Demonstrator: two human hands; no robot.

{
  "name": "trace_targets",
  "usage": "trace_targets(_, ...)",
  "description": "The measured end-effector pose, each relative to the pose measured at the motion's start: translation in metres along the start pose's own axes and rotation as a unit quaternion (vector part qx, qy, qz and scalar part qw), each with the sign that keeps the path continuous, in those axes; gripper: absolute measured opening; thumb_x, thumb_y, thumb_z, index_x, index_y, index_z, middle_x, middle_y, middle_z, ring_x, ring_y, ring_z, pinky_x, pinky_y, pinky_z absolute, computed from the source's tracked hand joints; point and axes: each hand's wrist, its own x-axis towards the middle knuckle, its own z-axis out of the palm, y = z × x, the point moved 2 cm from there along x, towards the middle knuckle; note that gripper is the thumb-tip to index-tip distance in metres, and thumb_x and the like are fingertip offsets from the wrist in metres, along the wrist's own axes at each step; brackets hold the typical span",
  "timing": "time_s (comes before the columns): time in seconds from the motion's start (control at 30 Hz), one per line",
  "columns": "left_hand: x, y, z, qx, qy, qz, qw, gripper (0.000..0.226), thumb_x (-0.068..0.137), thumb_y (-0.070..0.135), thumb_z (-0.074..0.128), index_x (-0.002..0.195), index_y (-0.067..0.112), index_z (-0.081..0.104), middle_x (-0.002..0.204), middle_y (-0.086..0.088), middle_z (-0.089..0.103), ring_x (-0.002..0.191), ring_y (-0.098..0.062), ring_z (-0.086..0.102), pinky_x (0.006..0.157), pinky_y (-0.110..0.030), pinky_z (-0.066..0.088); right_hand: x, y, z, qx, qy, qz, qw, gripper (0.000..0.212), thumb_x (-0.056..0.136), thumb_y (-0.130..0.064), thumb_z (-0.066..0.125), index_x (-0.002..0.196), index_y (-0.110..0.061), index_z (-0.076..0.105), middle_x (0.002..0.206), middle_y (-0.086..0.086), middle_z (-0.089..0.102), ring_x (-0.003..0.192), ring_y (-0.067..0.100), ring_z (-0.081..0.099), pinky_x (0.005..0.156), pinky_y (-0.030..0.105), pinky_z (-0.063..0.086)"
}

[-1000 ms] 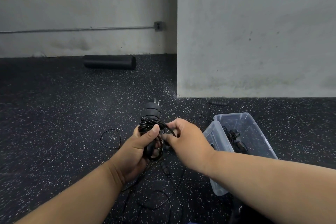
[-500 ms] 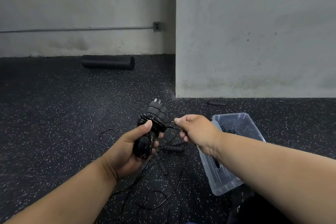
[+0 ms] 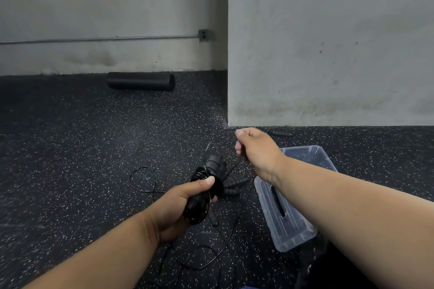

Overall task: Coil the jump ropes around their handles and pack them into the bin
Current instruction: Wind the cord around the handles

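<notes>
Black foam roller [image 3: 140, 80] lies on speckled floor [image 3: 70, 148] against wall [image 3: 105, 7]; conduit [image 3: 98, 39] meets outlet box [image 3: 203, 35].

Left hand [image 3: 178, 206]: low centre, around the handles [image 3: 206, 191]
Right hand [image 3: 254, 148]: raised, right of and beyond the handles
Bin [image 3: 293, 234]: on the floor [image 3: 70, 159], under the right forearm
Loose rope [image 3: 143, 179]: on the floor, left of the handles
Foam roller [image 3: 141, 81]: far back, against the wall [image 3: 105, 7]

Clear plastic bin [image 3: 291, 230] — matt, perhaps foam, handles [image 3: 212, 166].
</notes>
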Motion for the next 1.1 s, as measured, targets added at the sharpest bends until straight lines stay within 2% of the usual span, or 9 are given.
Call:
trace_targets(0.17, 0.005, 0.009, -0.011, -0.060, 0.046, 0.013, 0.997, 0.060, 0.082, 0.038, 0.073, 0.131, 0.004, 0.063, 0.091, -0.010, 0.072, 0.073, -0.016, 0.063, 0.066, -0.029, 0.049, -0.011, -0.028, -0.005, 0.086, -0.129, -0.009, 0.988, 0.012, 0.107, -0.016, 0.050, 0.101, -0.015, 0.061, 0.057, -0.002, 0.039, 0.052, 0.014, 0.040, 0.062, 0.032, 0.043)
trace_targets(0.23, 0.008, 0.011, -0.020, -0.107, 0.079, 0.021, 0.991, 0.063, 0.079, 0.036, 0.075, 0.134, 0.008, 0.061, 0.089, -0.010, 0.069, 0.073, -0.017, 0.061, 0.065, -0.029, 0.048, -0.015, -0.038, -0.013, 0.008, -0.223, -0.015, 0.975, 0.016, 0.105, -0.021, 0.054, 0.106, -0.013, 0.067, 0.057, -0.002, 0.028, 0.051, 0.015, 0.025, 0.056, 0.031, 0.036)
trace_targets(0.33, 0.011, 0.016, -0.035, -0.128, 0.107, 0.036, 0.985, 0.067, 0.078, 0.039, 0.078, 0.136, 0.012, 0.059, 0.094, -0.011, 0.069, 0.075, -0.018, 0.062, 0.063, -0.029, 0.049, -0.021, -0.046, -0.017, -0.078, -0.311, -0.037, 0.946, 0.022, 0.098, -0.034, 0.064, 0.087, -0.015, 0.068, 0.052, -0.004, 0.031, 0.051, 0.016, 0.025, 0.063, 0.035, 0.047)
trace_targets(0.5, 0.017, 0.014, -0.041, -0.122, 0.129, 0.051, 0.983, 0.049, 0.090, 0.041, 0.075, 0.129, 0.014, 0.063, 0.105, -0.011, 0.070, 0.088, -0.022, 0.062, 0.070, -0.032, 0.052, -0.040, -0.052, -0.011, -0.226, -0.250, -0.153, 0.929, 0.004, 0.103, -0.020, 0.064, 0.101, -0.016, 0.064, 0.060, 0.004, 0.062, 0.057, 0.020, 0.053, 0.072, 0.046, 0.059)
trace_targets(0.67, 0.021, 0.000, -0.044, -0.112, 0.137, 0.084, 0.981, 0.078, 0.075, 0.058, 0.082, 0.136, 0.013, 0.064, 0.117, -0.013, 0.066, 0.109, -0.026, 0.056, 0.105, -0.041, 0.049, -0.068, -0.029, 0.017, -0.467, -0.200, -0.344, 0.789, 0.025, 0.108, -0.031, 0.049, 0.131, -0.038, 0.057, 0.074, -0.011, 0.067, 0.064, 0.007, 0.063, 0.066, 0.033, 0.055)
trace_targets(0.77, 0.023, -0.003, -0.040, -0.110, 0.126, 0.095, 0.981, 0.068, 0.084, 0.059, 0.077, 0.138, 0.020, 0.065, 0.140, -0.018, 0.066, 0.113, -0.024, 0.057, 0.101, -0.040, 0.049, -0.069, -0.013, 0.036, -0.545, -0.165, -0.375, 0.732, 0.043, 0.111, -0.035, 0.042, 0.153, -0.036, 0.035, 0.079, -0.006, 0.067, 0.070, 0.017, 0.064, 0.064, 0.038, 0.055)
trace_targets(0.87, 0.025, -0.004, -0.035, -0.122, 0.133, 0.105, 0.978, 0.061, 0.085, 0.056, 0.076, 0.134, 0.021, 0.067, 0.136, -0.018, 0.068, 0.110, -0.024, 0.057, 0.091, -0.038, 0.048, -0.064, -0.006, 0.038, -0.548, -0.142, -0.319, 0.760, 0.049, 0.111, -0.038, 0.040, 0.158, -0.032, 0.027, 0.093, -0.001, 0.071, 0.076, 0.022, 0.065, 0.062, 0.035, 0.050)
trace_targets(1.03, 0.025, 0.000, -0.033, -0.142, 0.162, 0.132, 0.968, 0.055, 0.084, 0.050, 0.077, 0.122, 0.011, 0.069, 0.082, -0.002, 0.066, 0.073, -0.015, 0.059, 0.079, -0.032, 0.050, -0.061, 0.002, 0.037, -0.472, -0.116, -0.262, 0.834, 0.058, 0.109, -0.040, 0.048, 0.160, -0.032, 0.022, 0.090, -0.004, 0.070, 0.075, 0.018, 0.066, 0.072, 0.042, 0.056)
trace_targets(1.1, 0.027, 0.000, -0.033, -0.149, 0.165, 0.145, 0.964, 0.053, 0.083, 0.048, 0.078, 0.120, 0.011, 0.068, 0.077, 0.001, 0.062, 0.067, -0.013, 0.057, 0.075, -0.030, 0.051, -0.061, 0.004, 0.038, -0.458, -0.102, -0.250, 0.847, 0.054, 0.109, -0.039, 0.049, 0.158, -0.031, 0.029, 0.093, -0.003, 0.069, 0.081, 0.019, 0.066, 0.077, 0.041, 0.055)
